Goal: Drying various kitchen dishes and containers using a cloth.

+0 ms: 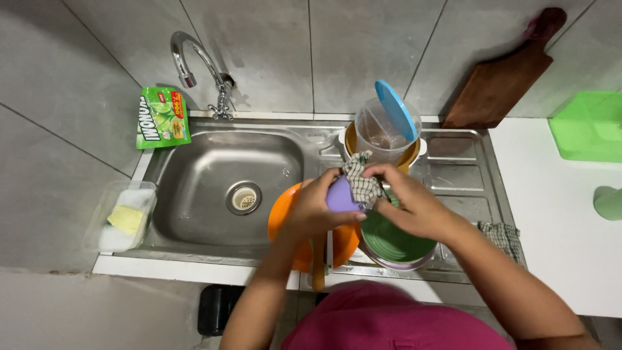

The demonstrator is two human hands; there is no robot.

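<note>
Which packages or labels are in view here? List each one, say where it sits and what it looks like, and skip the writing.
Green sachet pack: propped against the grey wall tile at the sink's back left corner, below the tap; flat, rectangular, bright green with lime pictures, white lettering and a small red and yellow corner patch.
No other packages, labels, signs or screens show.

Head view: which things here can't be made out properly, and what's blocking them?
- Purple item: mostly covered by the left hand and checked cloth; its shape is unclear.
- Orange plate: the left hand and forearm hide its middle.
- Green bowl: the right hand covers its near rim.
- Green container: cut off by the right edge.
</note>
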